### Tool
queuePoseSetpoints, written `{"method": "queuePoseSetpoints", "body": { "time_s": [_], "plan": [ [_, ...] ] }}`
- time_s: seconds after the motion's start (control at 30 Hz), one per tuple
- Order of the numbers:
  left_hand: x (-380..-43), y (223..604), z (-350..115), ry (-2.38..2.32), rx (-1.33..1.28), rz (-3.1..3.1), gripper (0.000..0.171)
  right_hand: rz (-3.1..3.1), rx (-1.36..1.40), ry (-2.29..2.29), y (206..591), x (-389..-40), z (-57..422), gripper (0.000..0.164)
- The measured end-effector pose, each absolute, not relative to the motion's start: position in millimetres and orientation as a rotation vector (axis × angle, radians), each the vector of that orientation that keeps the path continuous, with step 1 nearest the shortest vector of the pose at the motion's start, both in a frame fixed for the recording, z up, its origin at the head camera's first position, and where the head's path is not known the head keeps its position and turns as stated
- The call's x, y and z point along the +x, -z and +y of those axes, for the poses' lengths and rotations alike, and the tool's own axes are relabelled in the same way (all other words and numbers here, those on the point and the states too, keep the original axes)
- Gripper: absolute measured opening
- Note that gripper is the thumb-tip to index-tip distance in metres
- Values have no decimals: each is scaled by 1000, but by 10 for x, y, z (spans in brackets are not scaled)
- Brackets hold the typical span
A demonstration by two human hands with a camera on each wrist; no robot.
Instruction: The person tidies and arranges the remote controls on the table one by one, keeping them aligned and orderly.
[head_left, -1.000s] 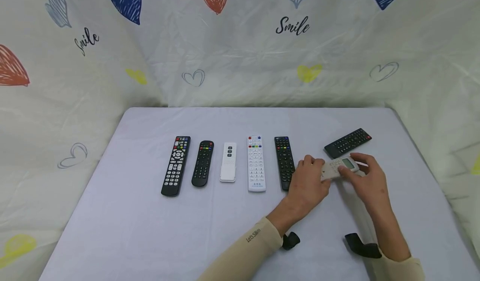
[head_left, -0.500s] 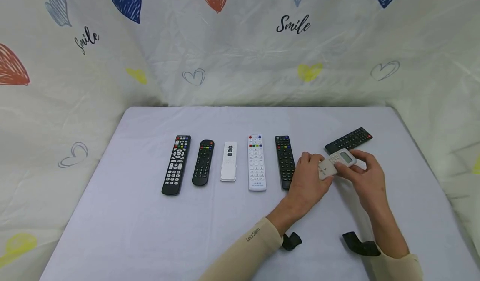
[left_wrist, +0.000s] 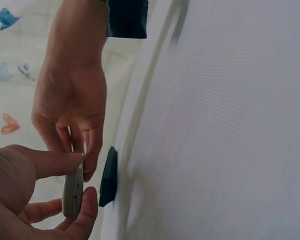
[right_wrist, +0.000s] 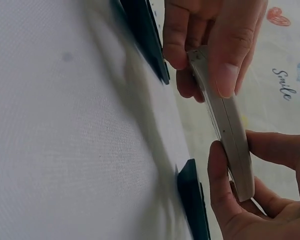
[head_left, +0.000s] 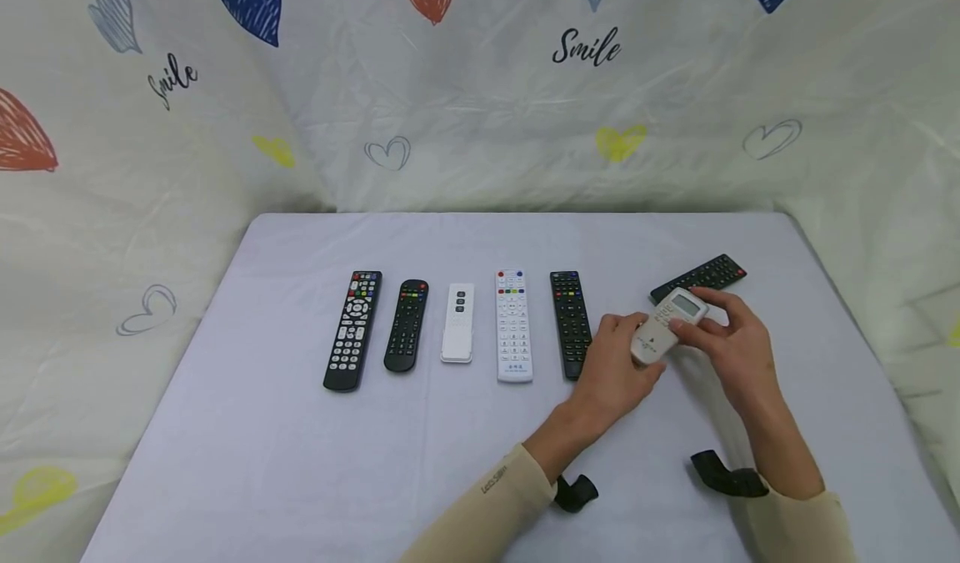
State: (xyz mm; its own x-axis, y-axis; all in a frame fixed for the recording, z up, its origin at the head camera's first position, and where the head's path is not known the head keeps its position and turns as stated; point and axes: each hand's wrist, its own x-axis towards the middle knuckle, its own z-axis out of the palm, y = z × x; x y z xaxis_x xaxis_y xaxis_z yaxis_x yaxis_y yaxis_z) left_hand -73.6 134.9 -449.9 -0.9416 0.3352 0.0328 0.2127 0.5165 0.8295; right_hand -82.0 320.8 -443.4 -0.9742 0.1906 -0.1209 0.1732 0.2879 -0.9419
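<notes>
An off-white air conditioner remote (head_left: 652, 339) with a small grey screen is held between both hands, raised over the table and slanting up to the right. My left hand (head_left: 609, 363) pinches its lower end. On the screen end, my right hand (head_left: 738, 350) grips the remote, its thumb lying across the buttons. In the right wrist view the remote (right_wrist: 232, 135) appears edge-on, with fingers on both faces. Just behind the screen end lies a black remote (head_left: 708, 275) set at a slant. Another black remote (head_left: 570, 321) stands beside my left hand, which overlaps its lower edge.
Leftward along the white table (head_left: 300, 480) runs a row: a white remote with coloured buttons (head_left: 513, 329), a slim white remote (head_left: 457, 329), a small black remote (head_left: 406, 329) and a larger black remote (head_left: 351, 334). A heart-printed curtain (head_left: 487, 113) hangs behind.
The air conditioner remote has turned from nearly level to a steeper slant, its screen end rising as my right hand shifts slightly up. The other remotes stay put.
</notes>
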Motion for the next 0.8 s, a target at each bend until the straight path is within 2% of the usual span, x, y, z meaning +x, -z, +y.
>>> {"method": "queuePoseSetpoints", "body": {
  "time_s": [0.3, 0.8],
  "plan": [
    [-668, 4510, 1288, -1497, 472, 2544, 71, -2540, -172, -1814, 4436, -882, 3171, 53],
    [-618, 4491, 1270, -1588, 387, 2506, 72, -2669, -47, -1705, 4410, -1044, 3066, 53]
  ]
}}
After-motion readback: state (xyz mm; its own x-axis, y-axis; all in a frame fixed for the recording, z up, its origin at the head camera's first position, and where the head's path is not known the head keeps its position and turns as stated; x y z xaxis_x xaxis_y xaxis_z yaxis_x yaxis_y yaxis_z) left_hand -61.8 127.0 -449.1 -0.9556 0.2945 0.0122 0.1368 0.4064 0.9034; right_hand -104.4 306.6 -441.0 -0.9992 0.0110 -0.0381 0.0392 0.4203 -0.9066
